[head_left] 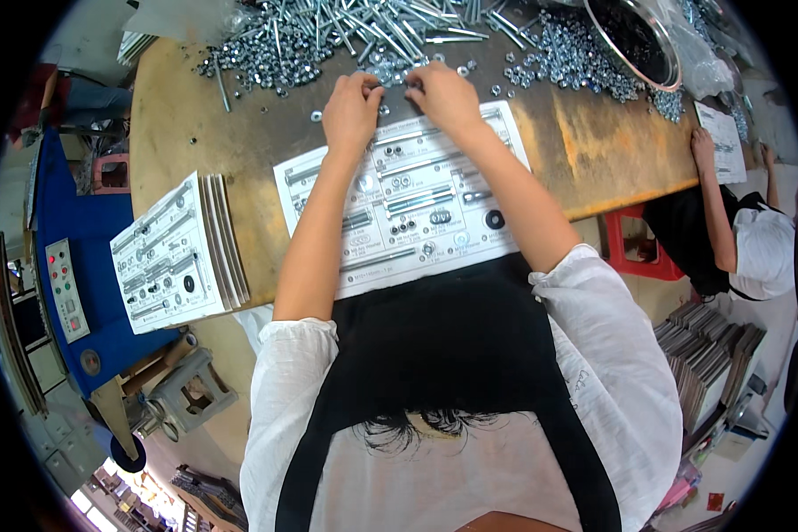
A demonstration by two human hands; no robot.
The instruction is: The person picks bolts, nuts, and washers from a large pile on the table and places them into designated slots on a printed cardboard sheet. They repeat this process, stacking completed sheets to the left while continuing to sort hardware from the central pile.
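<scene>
My left hand (353,108) is at the near edge of the hardware piles, its fingers curled and fingertips drawn together. Close beside it, my right hand (445,97) has its fingers bent into a pinch. Whatever small piece either hand grips is too small to make out. Between and just beyond the fingertips lie shiny washers or nuts (387,69). Under my forearms, a white printed card (417,182) shows bolts, nuts and washers in outlined boxes; several dark or metal parts appear on it, though I cannot tell which are real.
Long silver bolts (386,28) are heaped at the far side, with nuts (279,53) left and more small hardware (576,53) right, near a round tray (634,44). Stacked printed cards (168,257) stand at the table's left edge. A co-worker (718,213) works at right beside a red stool (629,244).
</scene>
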